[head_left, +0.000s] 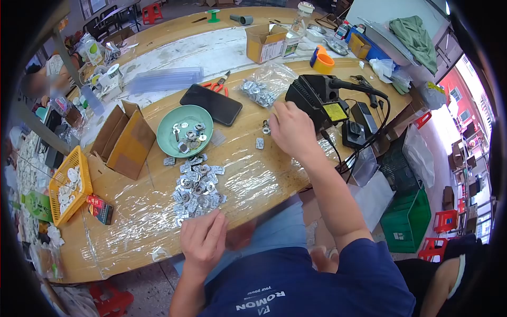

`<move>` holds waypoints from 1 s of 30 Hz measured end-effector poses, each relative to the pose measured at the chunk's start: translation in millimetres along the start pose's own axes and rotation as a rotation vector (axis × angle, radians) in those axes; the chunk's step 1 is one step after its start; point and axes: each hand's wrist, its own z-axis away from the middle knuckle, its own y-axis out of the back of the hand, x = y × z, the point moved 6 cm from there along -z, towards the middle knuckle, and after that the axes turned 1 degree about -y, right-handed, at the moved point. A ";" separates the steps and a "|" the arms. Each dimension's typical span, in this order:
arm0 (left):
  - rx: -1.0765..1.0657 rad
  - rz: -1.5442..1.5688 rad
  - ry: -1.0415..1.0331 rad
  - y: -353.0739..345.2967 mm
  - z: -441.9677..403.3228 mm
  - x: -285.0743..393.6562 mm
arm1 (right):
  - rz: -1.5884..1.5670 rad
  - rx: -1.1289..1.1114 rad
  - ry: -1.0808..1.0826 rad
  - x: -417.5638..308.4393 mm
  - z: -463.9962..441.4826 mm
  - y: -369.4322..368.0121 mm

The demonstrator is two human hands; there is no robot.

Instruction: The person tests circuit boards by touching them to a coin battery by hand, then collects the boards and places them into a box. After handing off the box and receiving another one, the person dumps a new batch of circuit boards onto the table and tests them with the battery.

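Note:
My left hand (203, 239) is at the table's front edge, with its fingers curled together. Its fingertips are beside the near end of a pile of small metal parts (196, 186); whatever they may pinch is hidden. My right hand (291, 129) reaches forward with bent, closed fingers, in front of a black box-shaped device (315, 98) with a yellow label. Small round metal parts (265, 127) lie beside its fingertips, and a single flat grey part (259, 143) is closer to me. What the right fingers hold is not visible.
Behind the pile stands a green bowl (168, 128) of parts, with a black phone (211, 104) beyond it. An open cardboard box (125, 140) and a yellow basket (83, 174) are on the left. Black cables (388, 119) run along the right. Another person sits at far left.

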 end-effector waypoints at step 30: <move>0.017 -0.010 -0.026 -0.1 1.3 0.5 | 0.257 -0.541 -0.157 -0.5 -212.0 -31.7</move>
